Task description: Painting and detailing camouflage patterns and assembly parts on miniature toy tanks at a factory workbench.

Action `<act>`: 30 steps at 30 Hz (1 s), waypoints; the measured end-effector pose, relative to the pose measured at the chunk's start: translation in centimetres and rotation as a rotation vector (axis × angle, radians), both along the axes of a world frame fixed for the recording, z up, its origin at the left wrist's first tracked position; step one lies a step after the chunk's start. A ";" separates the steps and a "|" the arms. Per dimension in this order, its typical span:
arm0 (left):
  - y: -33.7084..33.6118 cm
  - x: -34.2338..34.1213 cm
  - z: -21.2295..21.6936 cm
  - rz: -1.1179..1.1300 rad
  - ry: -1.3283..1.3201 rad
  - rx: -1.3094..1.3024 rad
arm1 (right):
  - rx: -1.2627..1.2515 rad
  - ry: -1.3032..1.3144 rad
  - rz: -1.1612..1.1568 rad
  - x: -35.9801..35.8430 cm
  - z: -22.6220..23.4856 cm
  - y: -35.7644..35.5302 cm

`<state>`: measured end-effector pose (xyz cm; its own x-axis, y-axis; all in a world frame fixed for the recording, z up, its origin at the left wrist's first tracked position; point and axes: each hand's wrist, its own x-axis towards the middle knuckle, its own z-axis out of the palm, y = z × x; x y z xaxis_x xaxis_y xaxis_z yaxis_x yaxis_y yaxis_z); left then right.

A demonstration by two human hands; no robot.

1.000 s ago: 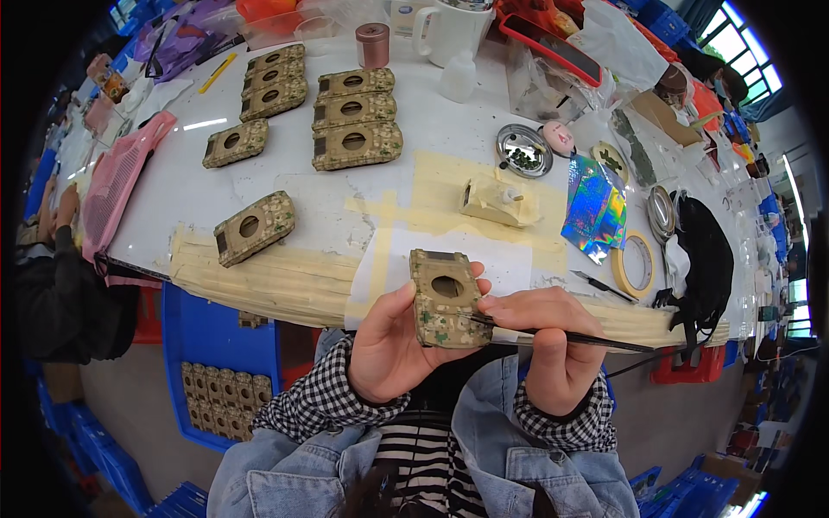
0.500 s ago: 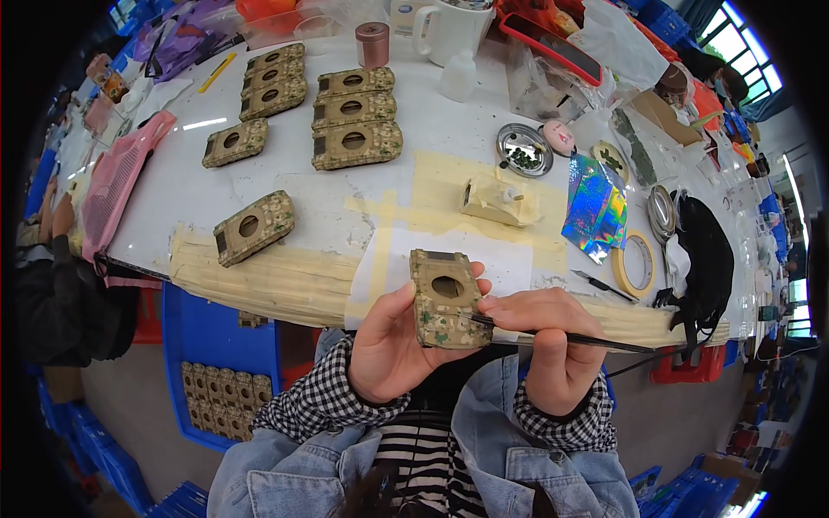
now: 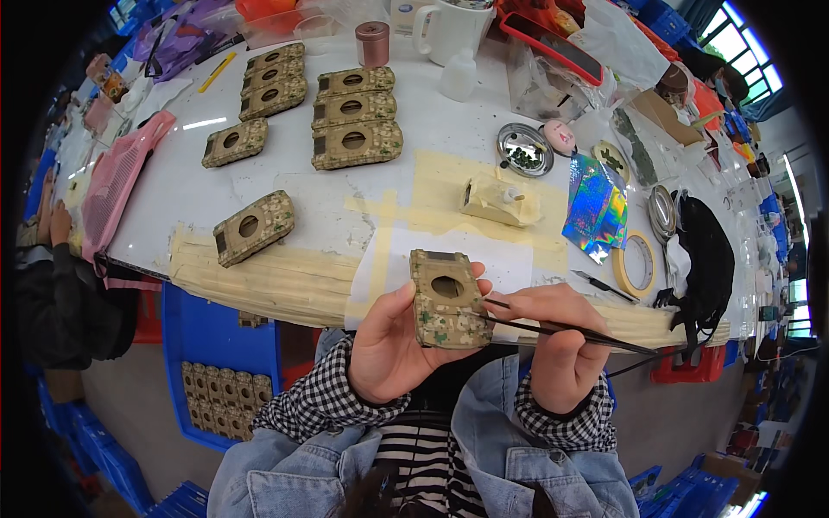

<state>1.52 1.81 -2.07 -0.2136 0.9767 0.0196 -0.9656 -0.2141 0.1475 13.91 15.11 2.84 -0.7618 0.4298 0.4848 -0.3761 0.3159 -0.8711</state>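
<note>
My left hand (image 3: 393, 350) holds a tan, camouflage-patterned block (image 3: 445, 300) with a round hole, upright in front of my chest. My right hand (image 3: 557, 345) grips a thin dark brush (image 3: 570, 328), its tip touching the block's right side. Several similar camouflage blocks (image 3: 350, 108) lie in rows at the far side of the white table (image 3: 328, 207), and one more block (image 3: 252, 227) sits alone at the near left on the masking-taped edge.
A small taped box (image 3: 501, 200), a round metal dish (image 3: 522, 148), an iridescent foil sheet (image 3: 596, 207), a tape roll (image 3: 637, 263) and a white jug (image 3: 445, 26) sit on the table. A blue crate (image 3: 211, 380) of more blocks stands below. Another person's sleeve (image 3: 47, 293) is at the left.
</note>
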 end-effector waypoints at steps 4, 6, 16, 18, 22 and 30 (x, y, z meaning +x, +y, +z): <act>-0.1 0.0 0.2 0.016 -0.078 0.005 | 0.003 0.030 -0.163 -0.8 0.6 -0.1; -0.1 -0.1 0.0 -0.003 -0.123 0.047 | 0.242 -0.035 -0.278 -1.0 0.4 1.5; -0.1 -0.8 -0.4 -0.011 -0.237 0.088 | 0.831 -0.209 -0.636 -4.9 -0.4 5.4; 0.0 -0.9 -0.4 -0.014 -0.248 0.091 | 0.829 -0.217 -0.627 -5.2 -0.6 5.8; 0.0 -0.9 -0.6 -0.019 -0.266 0.097 | 0.784 -0.208 -0.590 -5.6 -1.1 6.3; 0.0 -0.8 -0.4 -0.013 -0.267 0.078 | 0.748 -0.032 -0.699 -4.6 0.9 4.5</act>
<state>0.73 1.76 -2.44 -0.2091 0.9771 0.0392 -0.9708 -0.2026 -0.1285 9.35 19.62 3.77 -0.4737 0.3786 0.7951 0.1207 0.9223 -0.3672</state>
